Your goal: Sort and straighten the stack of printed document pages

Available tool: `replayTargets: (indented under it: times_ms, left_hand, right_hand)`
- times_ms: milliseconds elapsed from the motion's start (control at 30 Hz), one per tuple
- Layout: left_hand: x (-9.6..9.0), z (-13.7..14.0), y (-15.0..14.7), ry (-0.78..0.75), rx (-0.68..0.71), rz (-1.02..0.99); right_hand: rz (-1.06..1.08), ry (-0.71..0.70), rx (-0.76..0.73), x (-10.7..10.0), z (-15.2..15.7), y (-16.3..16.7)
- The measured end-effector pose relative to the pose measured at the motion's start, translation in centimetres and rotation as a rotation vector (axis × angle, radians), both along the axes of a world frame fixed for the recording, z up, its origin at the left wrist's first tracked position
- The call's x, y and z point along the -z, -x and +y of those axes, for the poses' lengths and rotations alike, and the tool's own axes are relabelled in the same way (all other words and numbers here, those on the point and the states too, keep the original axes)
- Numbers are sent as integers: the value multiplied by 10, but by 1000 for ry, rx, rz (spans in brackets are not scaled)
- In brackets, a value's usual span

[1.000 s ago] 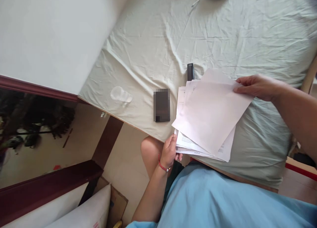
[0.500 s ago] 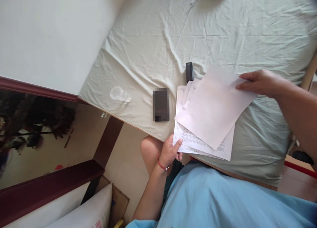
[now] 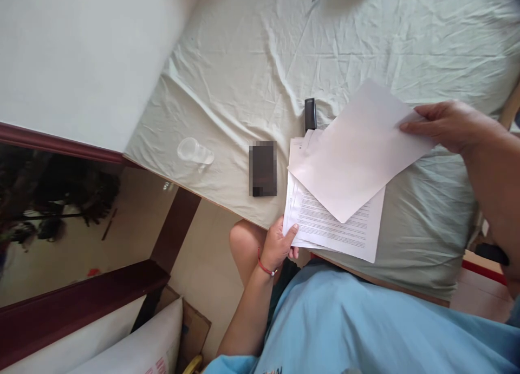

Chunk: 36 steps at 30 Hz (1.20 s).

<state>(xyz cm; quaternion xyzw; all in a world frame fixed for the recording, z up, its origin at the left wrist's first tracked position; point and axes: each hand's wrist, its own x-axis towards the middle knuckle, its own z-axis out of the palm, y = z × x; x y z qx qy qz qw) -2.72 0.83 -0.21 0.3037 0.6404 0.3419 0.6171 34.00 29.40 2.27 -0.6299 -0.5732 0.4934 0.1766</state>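
My right hand [image 3: 441, 124] pinches the right corner of a sheet of paper [image 3: 357, 152], its blank side facing up. That sheet is tilted over a stack of printed papers [image 3: 337, 225] and hides the stack's upper part. At the lower left corner of the stack, my left hand [image 3: 280, 241] grips the pages, thumb on top and fingers beneath. Just beyond the papers lies a black stapler-like object [image 3: 310, 114], partly covered by them. A dark, pixelated flat object [image 3: 263, 169] rests to the left of the stack.
A pale wrinkled cloth [image 3: 227, 92] covers the table. Near its left edge a translucent plastic cup [image 3: 195, 151] lies on its side. A white wall [image 3: 81, 54] borders the table at upper left. Below are a dark red wooden frame [image 3: 101, 287] and a white sack [image 3: 138, 341].
My right hand has moved up and to the right, drawing the sheet with it. More printed text on the stack shows. My left hand stays at the corner.
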Motion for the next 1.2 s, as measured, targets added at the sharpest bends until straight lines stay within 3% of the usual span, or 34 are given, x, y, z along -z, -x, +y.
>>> replayTargets:
  times_ms: [100,200,267,400,467,633,833,1000,1200]
  left_hand:
    - [-3,1,0,0,5,-15]
    - [-6,1,0,2,22,-27]
    - [-7,2,0,7,28,-31]
    - [-9,3,1,25,24,-26]
    - [-8,4,1,31,22,-19]
    - [-6,3,-1,19,16,16]
    - [0,2,-1,0,1,34]
    - [-1,2,-1,9,-5,18]
    - [0,2,-2,3,-13,7]
  right_hand:
    - [122,235,-30,-10,-4,1]
    - [10,359,-248,-10,-4,-2]
    - [-143,235,-362,-6,-2,-3]
    - [-337,-197,-540,2,2,3]
    - [-394,-228,-592,1,1,8]
    - [-517,-43,-569,-12,-7,20]
    - [-548,-89,-396,-25,-8,27]
    - [-559,-49,-368,-16,-3,16]
    - [-309,-35,-506,-1,-1,2]
